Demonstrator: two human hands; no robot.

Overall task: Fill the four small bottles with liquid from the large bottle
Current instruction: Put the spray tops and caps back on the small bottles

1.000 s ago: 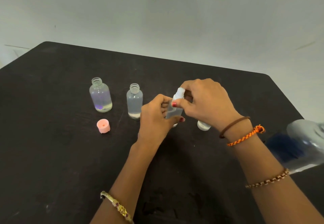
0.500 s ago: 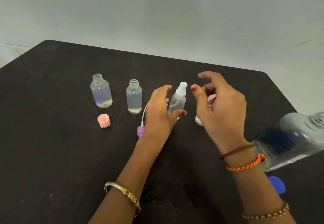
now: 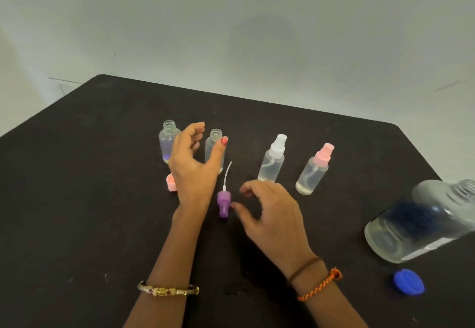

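My left hand [image 3: 191, 165]: loose, empty, before second open small bottle [image 3: 214, 147]; my right hand [image 3: 272, 214]: relaxed, empty, beside purple spray cap [image 3: 223, 201]; large bottle [image 3: 424, 222] at right

Left hand [image 3: 191, 171]: we have let go of the white-capped bottle [image 3: 272, 161], now reaching at the second open bottle [image 3: 214, 147].
Right hand [image 3: 270, 214]: dropped beside the purple sprayer [image 3: 223, 203].
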